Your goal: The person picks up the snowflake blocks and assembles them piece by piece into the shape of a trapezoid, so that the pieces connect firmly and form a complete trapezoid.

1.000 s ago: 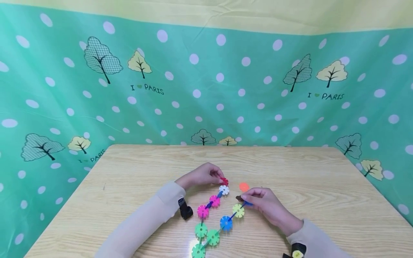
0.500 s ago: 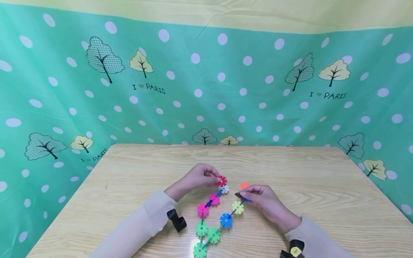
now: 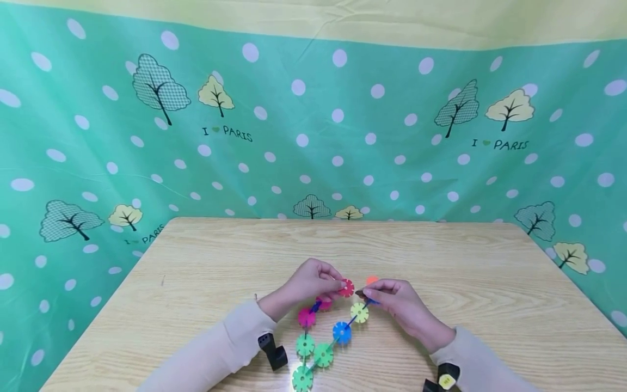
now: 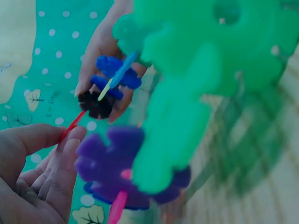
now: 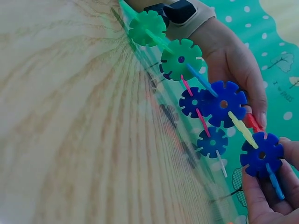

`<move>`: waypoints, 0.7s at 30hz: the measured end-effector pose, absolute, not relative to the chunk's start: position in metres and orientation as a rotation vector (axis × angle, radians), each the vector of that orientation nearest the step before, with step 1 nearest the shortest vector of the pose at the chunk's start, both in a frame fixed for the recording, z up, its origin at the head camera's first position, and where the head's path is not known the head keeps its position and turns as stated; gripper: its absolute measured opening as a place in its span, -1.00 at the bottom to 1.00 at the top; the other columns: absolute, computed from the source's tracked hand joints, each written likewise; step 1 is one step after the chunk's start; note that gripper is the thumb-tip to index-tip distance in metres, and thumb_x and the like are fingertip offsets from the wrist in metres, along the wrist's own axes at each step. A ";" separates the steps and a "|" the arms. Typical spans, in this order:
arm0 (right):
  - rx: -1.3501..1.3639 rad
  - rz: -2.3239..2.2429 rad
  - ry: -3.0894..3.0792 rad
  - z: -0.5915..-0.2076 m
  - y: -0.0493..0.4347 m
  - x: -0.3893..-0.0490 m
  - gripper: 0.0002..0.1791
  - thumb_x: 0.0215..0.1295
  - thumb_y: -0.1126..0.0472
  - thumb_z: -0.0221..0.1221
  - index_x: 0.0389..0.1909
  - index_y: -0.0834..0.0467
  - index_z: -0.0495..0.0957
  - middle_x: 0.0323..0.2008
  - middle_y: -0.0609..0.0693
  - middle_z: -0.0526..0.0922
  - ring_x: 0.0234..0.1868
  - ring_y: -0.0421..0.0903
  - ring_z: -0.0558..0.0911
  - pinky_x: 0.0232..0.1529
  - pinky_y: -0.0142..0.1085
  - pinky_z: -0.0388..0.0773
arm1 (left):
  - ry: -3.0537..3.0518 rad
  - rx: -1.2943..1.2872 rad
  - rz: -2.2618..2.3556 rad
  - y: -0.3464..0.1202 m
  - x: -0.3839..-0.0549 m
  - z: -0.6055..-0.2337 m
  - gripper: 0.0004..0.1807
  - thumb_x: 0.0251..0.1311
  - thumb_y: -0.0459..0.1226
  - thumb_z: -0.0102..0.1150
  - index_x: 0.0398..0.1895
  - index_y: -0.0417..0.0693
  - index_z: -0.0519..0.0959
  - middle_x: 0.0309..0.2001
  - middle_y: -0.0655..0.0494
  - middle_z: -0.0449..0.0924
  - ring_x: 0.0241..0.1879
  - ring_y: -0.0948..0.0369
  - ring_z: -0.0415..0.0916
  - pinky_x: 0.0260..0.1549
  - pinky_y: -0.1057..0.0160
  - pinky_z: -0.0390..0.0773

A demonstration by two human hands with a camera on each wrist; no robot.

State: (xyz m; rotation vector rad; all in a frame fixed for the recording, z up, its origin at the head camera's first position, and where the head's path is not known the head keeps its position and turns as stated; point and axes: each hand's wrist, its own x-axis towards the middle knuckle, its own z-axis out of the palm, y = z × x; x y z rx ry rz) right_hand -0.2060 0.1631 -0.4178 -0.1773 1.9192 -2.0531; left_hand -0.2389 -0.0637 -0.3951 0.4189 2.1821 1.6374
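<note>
A chain of snowflake discs, joined slot to slot, bends in a V between both hands. My left hand point(image 3: 315, 283) pinches the red disc point(image 3: 347, 288) at one end between thumb and fingers; the left wrist view shows this red disc point(image 4: 72, 126) edge-on. My right hand point(image 3: 401, 305) holds the other end, a brown disc point(image 3: 360, 294) beside a blue disc point(image 5: 262, 155). Red and brown edges lie very close; I cannot tell whether they are slotted together. Two pink discs point(image 3: 307, 317), several green discs point(image 3: 323, 355), a blue and a yellow disc point(image 3: 360, 312) make up the rest.
A loose-looking orange disc point(image 3: 373, 280) sits just behind my right hand, partly covered. The wooden table point(image 3: 220, 245) reaches back to a green dotted curtain point(image 3: 274, 174). Black wrist cameras point(image 3: 272, 351) hang below both sleeves.
My left hand has drawn back a little, then moved right with the red disc up to the brown one. The white disc is now hidden behind it. My right hand has barely shifted.
</note>
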 end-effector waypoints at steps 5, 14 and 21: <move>-0.160 -2.070 1.914 -0.417 0.162 -0.206 -0.94 0.20 0.31 0.23 -0.31 0.19 0.62 -0.30 -0.06 0.67 -0.23 -0.18 0.64 -0.09 -0.33 0.60 | 2.152 0.393 1.679 -0.061 -0.236 -0.398 -0.88 0.12 -0.38 0.23 -0.34 -0.31 0.59 -0.51 -0.07 0.67 -0.51 0.04 0.65 -0.52 0.21 0.66; -0.176 -2.084 1.916 -0.418 0.162 -0.206 -0.96 0.20 0.32 0.23 -0.33 0.16 0.63 -0.31 -0.06 0.67 -0.25 -0.18 0.64 -0.10 -0.30 0.61 | 2.104 0.341 1.745 -0.056 -0.235 -0.403 -0.89 0.11 -0.39 0.24 -0.37 -0.32 0.58 -0.52 -0.07 0.67 -0.58 0.20 0.61 -0.48 0.20 0.67; -0.228 -2.043 1.936 -0.418 0.164 -0.208 -0.92 0.18 0.30 0.26 -0.30 0.16 0.67 -0.29 -0.06 0.68 -0.22 -0.16 0.64 -0.11 -0.31 0.61 | 2.032 0.281 1.789 -0.053 -0.230 -0.404 -0.91 0.13 -0.42 0.22 -0.35 -0.33 0.58 -0.51 -0.06 0.67 -0.58 0.25 0.60 -0.45 0.23 0.67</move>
